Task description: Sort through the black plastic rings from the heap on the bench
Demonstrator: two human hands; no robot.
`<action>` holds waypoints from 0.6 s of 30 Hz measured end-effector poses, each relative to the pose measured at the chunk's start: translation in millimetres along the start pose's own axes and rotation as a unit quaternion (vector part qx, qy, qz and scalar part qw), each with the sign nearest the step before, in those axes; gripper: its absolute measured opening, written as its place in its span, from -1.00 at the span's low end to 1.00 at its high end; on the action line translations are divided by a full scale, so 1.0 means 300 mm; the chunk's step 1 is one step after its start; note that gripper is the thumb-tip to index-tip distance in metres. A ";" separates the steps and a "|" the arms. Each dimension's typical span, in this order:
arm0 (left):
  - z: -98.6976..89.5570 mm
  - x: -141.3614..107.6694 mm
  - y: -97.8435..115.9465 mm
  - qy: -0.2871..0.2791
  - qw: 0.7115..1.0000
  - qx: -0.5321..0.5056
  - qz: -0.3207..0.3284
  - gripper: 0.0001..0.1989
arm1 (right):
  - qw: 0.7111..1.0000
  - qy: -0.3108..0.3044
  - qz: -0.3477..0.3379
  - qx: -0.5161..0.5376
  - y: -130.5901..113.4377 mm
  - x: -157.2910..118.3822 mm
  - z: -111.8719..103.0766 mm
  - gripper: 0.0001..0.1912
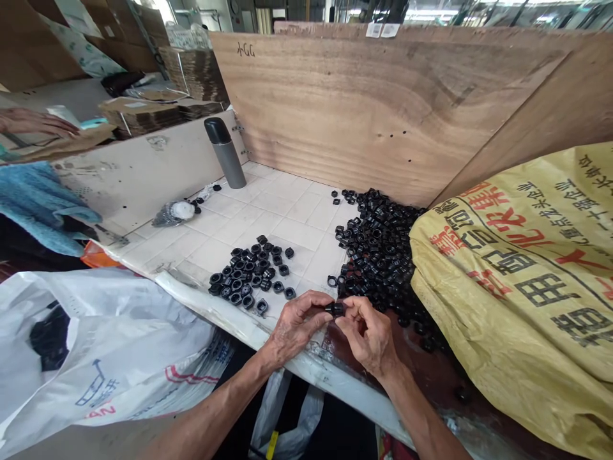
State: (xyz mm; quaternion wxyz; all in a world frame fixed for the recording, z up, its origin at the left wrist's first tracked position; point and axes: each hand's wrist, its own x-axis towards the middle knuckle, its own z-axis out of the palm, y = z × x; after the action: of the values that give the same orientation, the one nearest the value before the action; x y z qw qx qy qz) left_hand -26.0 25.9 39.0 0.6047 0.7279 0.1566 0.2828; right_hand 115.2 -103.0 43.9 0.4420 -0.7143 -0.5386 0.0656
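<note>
Near the front edge of the tiled table (261,214), my left hand (299,322) and my right hand (368,332) meet around a small black part (335,309). Fingers of both hands are pinched on it. Left of my hands lies a group of black ring-shaped parts (246,271) on the white tiles. A larger heap of black rings (378,239) is behind and to the right of my right hand, reaching up to the wooden board. Whether the held part is one piece or two joined pieces is hard to tell.
A grey bottle (230,160) with a black cap stands at the back left, with a clear bag (175,213) before it. A yellow sack (522,275) borders the right, a white sack (119,332) the front left. Another person's hand (41,121) shows far left.
</note>
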 end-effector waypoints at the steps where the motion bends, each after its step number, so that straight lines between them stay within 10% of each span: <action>1: -0.002 0.000 0.003 0.003 1.000 -0.007 -0.008 -0.77 | 1.000 -0.004 0.002 0.023 -0.005 0.001 -0.004 -0.86; 18: -0.002 0.004 0.011 -0.018 1.000 0.002 -0.009 -0.80 | 0.993 0.017 0.044 0.107 0.003 0.019 -0.003 -0.88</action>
State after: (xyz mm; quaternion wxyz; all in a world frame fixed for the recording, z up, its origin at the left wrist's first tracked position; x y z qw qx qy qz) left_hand -25.7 26.4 42.6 0.6086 0.7327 0.1522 0.2638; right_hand 118.7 -98.9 46.1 0.5219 -0.6869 -0.4888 0.1302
